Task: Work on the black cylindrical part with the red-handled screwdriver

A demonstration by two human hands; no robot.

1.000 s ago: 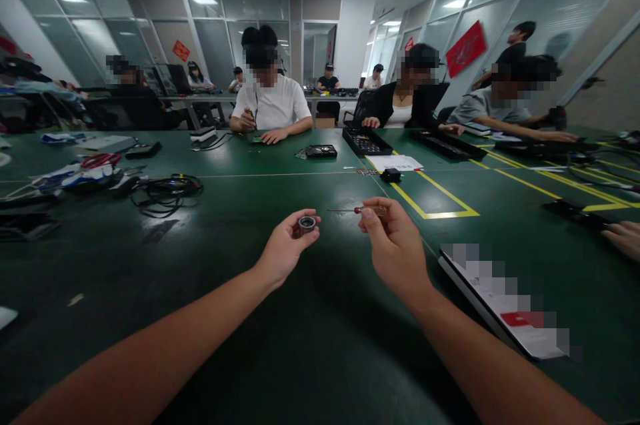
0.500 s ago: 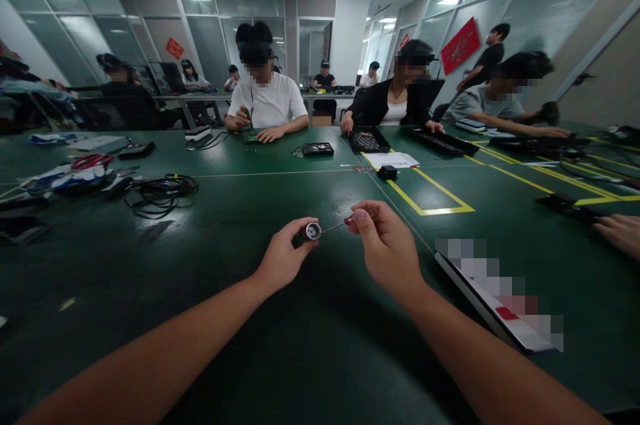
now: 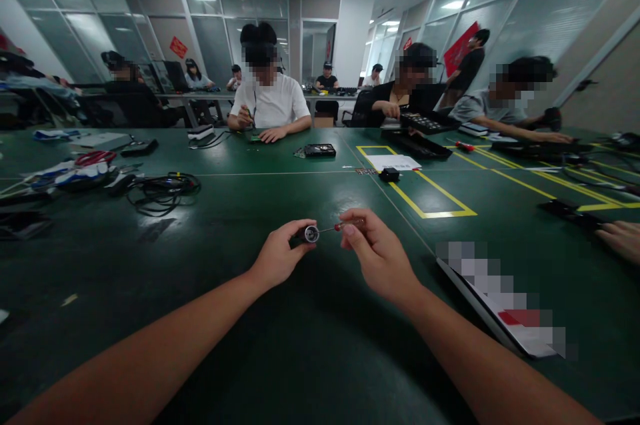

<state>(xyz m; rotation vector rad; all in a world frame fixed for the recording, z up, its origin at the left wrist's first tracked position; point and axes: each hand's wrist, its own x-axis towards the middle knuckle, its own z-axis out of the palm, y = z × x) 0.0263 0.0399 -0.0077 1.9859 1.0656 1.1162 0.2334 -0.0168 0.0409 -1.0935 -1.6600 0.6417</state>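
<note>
My left hand [image 3: 277, 255] pinches a small round metal part [image 3: 311, 233], its open face turned toward the right. My right hand [image 3: 373, 251] is closed on a thin screwdriver [image 3: 334, 228] with a red collar. The screwdriver's tip sits in the face of the round part. Both hands hover just above the dark green table [image 3: 240, 211], a little in front of me.
A board with a paper sheet [image 3: 500, 305] lies right of my right arm. A tangle of black cables [image 3: 163, 190] and tools [image 3: 75, 175] lie at the left. A small black box [image 3: 389, 175] sits by yellow floor-tape lines [image 3: 425, 201]. Several people work across the table; another person's hand [image 3: 620, 238] rests at far right.
My right hand swung the screwdriver from pointing left in the air down into the round part. The left hand tilted the part's face toward the tool. Across the table, a person lifted a black tray.
</note>
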